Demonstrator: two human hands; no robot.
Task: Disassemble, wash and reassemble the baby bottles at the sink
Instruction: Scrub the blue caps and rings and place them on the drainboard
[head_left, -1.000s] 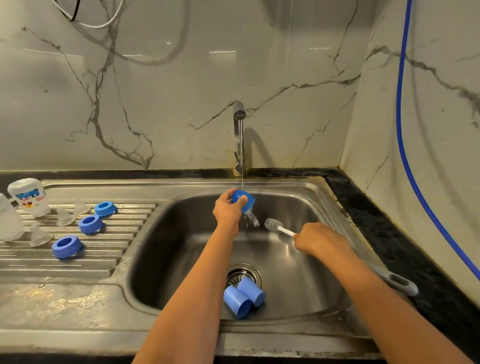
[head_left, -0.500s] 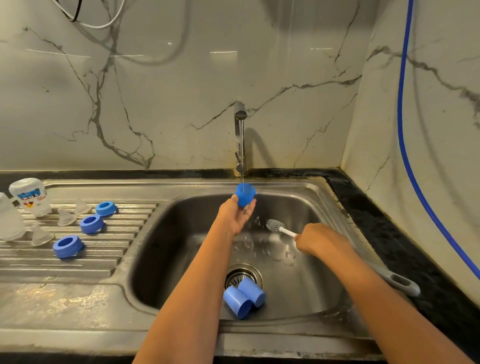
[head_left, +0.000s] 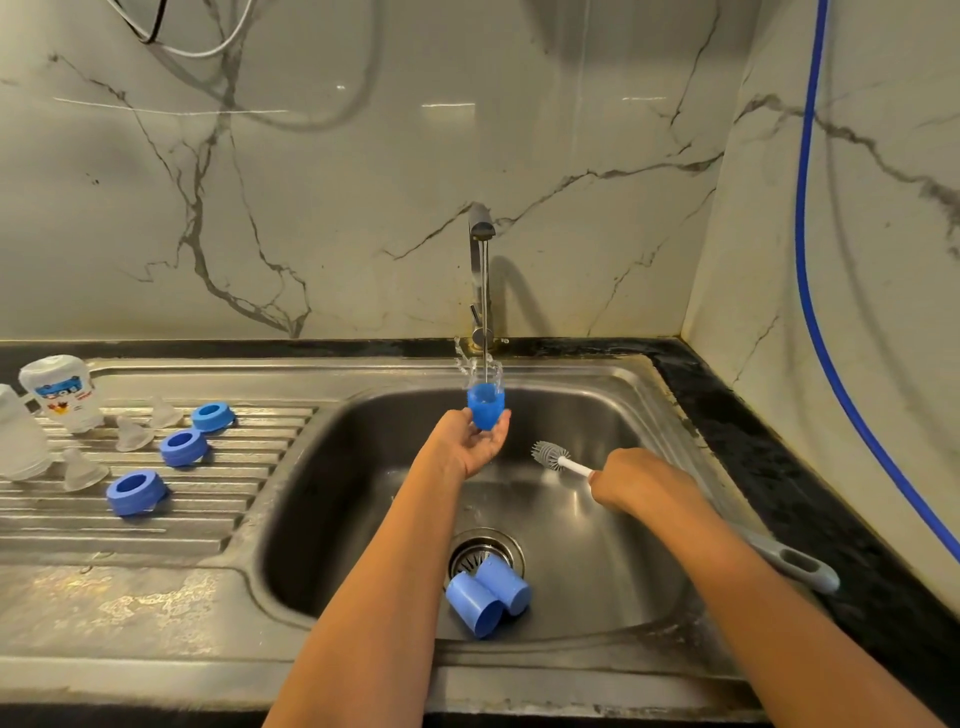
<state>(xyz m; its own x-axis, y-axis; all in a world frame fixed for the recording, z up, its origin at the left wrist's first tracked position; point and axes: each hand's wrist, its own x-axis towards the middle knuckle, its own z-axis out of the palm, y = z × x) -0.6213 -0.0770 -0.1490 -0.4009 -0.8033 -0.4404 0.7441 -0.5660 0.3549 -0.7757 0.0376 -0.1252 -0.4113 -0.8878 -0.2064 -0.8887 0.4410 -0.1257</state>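
My left hand (head_left: 470, 441), palm up, holds a blue bottle cap (head_left: 485, 406) upright under the running tap (head_left: 480, 270); water fills the cap and splashes over its rim. My right hand (head_left: 636, 480) grips the white handle of a grey bottle brush (head_left: 551, 455), whose bristle head points left over the sink basin (head_left: 597, 545), apart from the cap. Two more blue caps (head_left: 488, 592) lie on their sides by the drain. On the draining board (head_left: 218, 519) lie three blue collar rings (head_left: 136, 491), clear teats (head_left: 83, 470) and two upturned bottles (head_left: 60, 392).
A dark counter (head_left: 779, 467) runs behind and right of the sink, meeting marble walls. A blue hose (head_left: 810, 312) hangs down the right wall. Cables hang at the top left. The brush's grey handle end (head_left: 800, 564) rests over the sink's right rim.
My left hand turned palm up and raised the blue cap upright under the stream, where it now overflows. My right hand and the brush barely moved.
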